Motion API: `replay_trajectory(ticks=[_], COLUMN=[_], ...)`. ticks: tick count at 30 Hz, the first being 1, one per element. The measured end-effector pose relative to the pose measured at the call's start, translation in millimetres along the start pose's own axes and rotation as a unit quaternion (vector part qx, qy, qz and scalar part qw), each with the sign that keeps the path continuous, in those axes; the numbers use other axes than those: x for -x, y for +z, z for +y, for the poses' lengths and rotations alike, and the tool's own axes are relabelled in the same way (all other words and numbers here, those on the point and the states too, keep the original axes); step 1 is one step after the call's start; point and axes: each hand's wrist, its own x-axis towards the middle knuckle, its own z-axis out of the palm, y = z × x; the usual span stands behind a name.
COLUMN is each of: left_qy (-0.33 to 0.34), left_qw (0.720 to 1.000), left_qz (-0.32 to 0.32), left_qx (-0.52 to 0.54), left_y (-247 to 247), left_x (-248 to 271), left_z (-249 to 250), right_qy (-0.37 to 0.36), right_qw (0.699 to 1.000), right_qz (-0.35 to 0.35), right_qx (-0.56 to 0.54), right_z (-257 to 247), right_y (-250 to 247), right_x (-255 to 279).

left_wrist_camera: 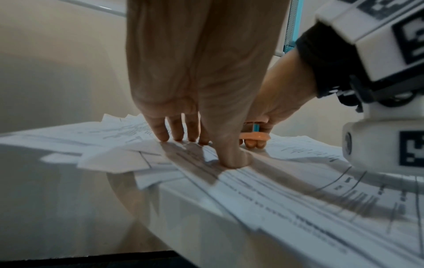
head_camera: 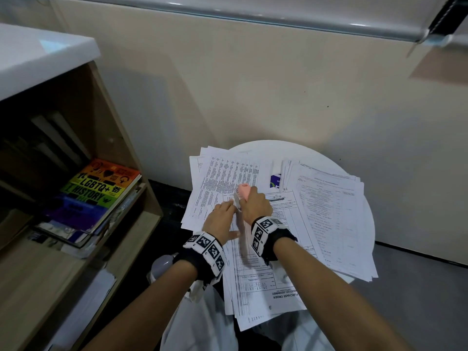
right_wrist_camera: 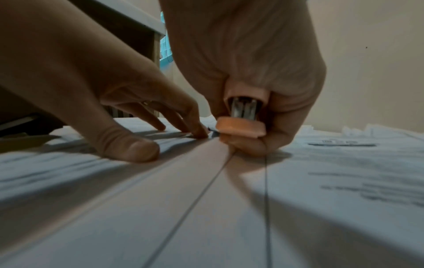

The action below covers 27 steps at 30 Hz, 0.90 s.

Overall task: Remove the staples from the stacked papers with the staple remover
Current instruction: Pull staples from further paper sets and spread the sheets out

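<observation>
- The round white worktop (head_camera: pixel 266 145) carries loose, overlapping stacks of printed white papers (head_camera: pixel 329 211). They spread from its left edge to its right edge, and the near sheets overhang the near edge towards the person.
- The papers look thin, light and floppy. I judge they would slide or lift under any pull, so they need pinning flat close to the staple, not at a free corner.
- The left hand (head_camera: pixel 220 219) is spread, not gripping: its fingertips (left_wrist_camera: pixel 160 137) and thumb press down on the top sheet near the left edge of the worktop.
- The right hand (head_camera: pixel 255 206) is clenched round the pink plastic staple remover with metal jaws (right_wrist_camera: pixel 243 116), just beside the left fingertips.
- The remover looks small, rigid and light. Squeezing its two pink pads seems the right hold, with the tips low against the sheet.
- No staple can be made out; it is too small or hidden.
</observation>
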Motion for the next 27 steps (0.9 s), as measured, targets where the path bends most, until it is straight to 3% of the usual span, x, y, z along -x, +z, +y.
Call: replay_trajectory(ticks=[5,10,13,16,22,27], left_qy=[-0.002,-0.005,-0.008,-0.013,-0.060,0.014], left_qw=[1.000,1.000,0.999,0.998,0.993,0.999], left_qz=[-0.006,-0.005,-0.017,-0.030,0.016,-0.034], left_qx=[-0.026,-0.031,-0.051,-0.062,-0.100,-0.022], left_y=[-3.9,-3.5,-4.4,-4.7,8.1,22.4], left_x=[-0.9,-2.9,-5.0,-8.3,-24.2,-42.5], left_z=[5.8,6.5,5.7,4.9,35.4,66.2], right_qy=[-0.038,0.022,0.016,0.022,0.063,0.059], right_qw=[0.999,0.998,0.997,0.998,0.998,0.998], right_qz=[0.018,-0.002,-0.015,-0.007,0.010,0.006], right_qx=[0.016,-0.052,-0.076,-0.062,-0.021,-0.023], right_z=[-3.7,-14.8,-9.5,23.4,100.2,107.8], right_y=[3.6,-7.6,-10.4,-17.8,-46.3,-45.5], right_x=[6.3,2.0,5.5,7.6,11.7,8.8])
